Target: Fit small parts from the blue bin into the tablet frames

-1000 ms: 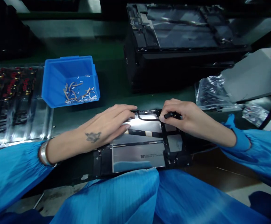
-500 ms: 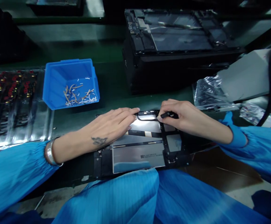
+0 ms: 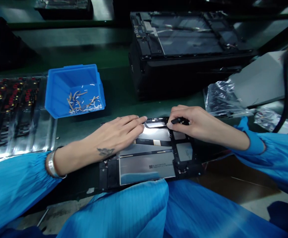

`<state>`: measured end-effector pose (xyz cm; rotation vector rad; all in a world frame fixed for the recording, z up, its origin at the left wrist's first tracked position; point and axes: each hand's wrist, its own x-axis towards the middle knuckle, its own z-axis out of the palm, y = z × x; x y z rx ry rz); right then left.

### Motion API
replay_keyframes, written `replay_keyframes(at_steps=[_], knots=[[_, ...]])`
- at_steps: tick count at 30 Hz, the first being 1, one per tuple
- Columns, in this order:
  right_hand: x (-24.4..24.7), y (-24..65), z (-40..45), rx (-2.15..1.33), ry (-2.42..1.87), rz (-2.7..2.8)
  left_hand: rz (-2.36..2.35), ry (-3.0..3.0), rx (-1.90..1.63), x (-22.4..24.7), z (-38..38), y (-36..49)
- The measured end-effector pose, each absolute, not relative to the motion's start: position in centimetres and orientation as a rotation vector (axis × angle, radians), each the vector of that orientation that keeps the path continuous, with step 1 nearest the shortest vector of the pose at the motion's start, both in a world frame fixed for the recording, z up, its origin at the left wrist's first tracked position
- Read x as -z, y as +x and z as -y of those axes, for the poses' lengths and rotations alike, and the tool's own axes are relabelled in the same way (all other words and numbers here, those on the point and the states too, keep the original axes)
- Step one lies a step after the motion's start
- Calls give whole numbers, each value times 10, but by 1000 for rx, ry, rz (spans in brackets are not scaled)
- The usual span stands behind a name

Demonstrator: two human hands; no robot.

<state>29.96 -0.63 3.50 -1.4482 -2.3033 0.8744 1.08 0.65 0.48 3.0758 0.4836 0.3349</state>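
Little change over the last second: left hand [image 3: 116,134] crept slightly toward the far edge of the opened tablet chassis [image 3: 149,153], fingertips now at the left end of the thin black cable [image 3: 156,125]; right hand [image 3: 196,124] held its place. Camera drifted a little, so bin and stack sit lower in frame. Judged: work on the far edge ongoing, cable not yet fully seated.

Left hand flat, fingers extended and close together, pressing on the chassis, gripping nothing. Right hand narrowed to a pinch on a small black part [image 3: 180,120] at the cable's right end; whether a tool or a connector cannot be told.

Chassis lying flat at the near edge of the green bench mat [image 3: 119,89], between both forearms. Rectangular, black frame, glossy silver foil panels, one small printed label, a tan strip across the middle.

Blue plastic bin [image 3: 59,87] far left, rigid, sloped walls, holding thin tan and white scraps. Shiny metallic tray [image 3: 17,115] at left with rows of dark parts. Black boxy stack [image 3: 183,59] at far centre with another open chassis on top. Crinkled clear bags [image 3: 223,99] at right. Pleated blue sleeves in the foreground.
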Motion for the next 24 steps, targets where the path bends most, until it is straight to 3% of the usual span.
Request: replay_keyframes(at_steps=[5, 12, 24], knots=[[-37, 303, 10, -925, -1378, 2236, -380, 3097, -361, -6, -12, 8], [-35, 295, 16, -613, -1481, 2316, -356, 3065, -385, -4, -19, 4], [-30, 293, 18, -518, -1496, 2434, -295, 3158, -380, -4, -18, 5]])
